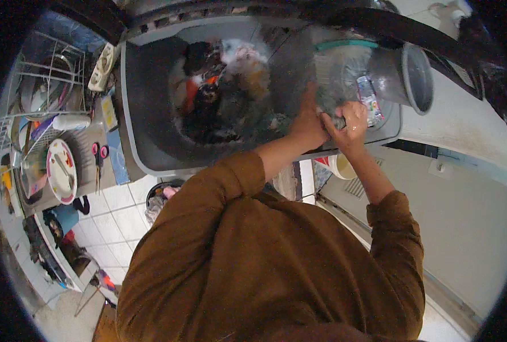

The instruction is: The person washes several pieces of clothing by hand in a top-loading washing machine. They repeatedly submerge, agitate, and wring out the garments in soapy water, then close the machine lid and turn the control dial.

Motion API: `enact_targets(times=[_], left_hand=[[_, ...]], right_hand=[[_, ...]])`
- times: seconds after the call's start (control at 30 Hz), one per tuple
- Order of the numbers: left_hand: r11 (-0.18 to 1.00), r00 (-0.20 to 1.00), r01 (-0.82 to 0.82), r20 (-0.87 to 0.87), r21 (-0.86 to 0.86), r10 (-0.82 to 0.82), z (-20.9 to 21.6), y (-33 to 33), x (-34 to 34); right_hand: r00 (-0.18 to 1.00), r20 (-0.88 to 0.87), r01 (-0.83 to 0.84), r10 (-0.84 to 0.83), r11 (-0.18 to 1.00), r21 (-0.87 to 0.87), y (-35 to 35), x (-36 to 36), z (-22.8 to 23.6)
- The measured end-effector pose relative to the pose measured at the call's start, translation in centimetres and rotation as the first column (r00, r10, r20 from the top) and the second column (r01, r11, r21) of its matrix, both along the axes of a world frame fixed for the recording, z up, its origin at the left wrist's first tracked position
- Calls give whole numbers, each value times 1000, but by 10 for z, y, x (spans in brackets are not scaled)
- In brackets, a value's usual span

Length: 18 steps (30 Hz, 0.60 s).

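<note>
Over the divider of a wide grey washing basin (136, 125), my two hands meet. My left hand (310, 125) is slightly blurred, with one finger pointing up and the others closing on what looks like a wet grey cloth (338, 121). Curled fingers of my right hand (353, 122) grip the same cloth from the other side, with wet suds on the skin. Dark, red and white clothes (208, 94) lie soaking in the left compartment. A shiny printed packet (370, 100) lies in the right compartment, beside my right hand.
A grey bucket (423, 80) lies tipped at the right compartment. On the left counter are pink-handled scissors (98, 157), a plate (62, 171), a power strip (102, 65) and a wire dish rack (42, 80). Below stand a laundry basket (157, 196) and a pale bucket (343, 166).
</note>
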<state>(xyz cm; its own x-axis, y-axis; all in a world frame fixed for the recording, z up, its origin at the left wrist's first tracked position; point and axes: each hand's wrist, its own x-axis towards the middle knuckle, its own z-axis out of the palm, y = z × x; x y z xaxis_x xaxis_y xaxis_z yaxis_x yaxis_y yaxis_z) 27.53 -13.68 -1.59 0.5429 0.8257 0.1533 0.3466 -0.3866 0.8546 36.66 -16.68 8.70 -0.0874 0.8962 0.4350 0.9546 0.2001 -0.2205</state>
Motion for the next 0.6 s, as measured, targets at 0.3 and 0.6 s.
enact_targets(times=[0.3,0.6], left_hand=[[938,994,85,95,-335,-56,40,-1,-19],[920,979,147,-78,-364,-187,31,1,-16]], right_hand=[[971,-126,209,-201,977,52,76,27,-34],[926,-6,377,-378,924,-61,106,-2,-16]])
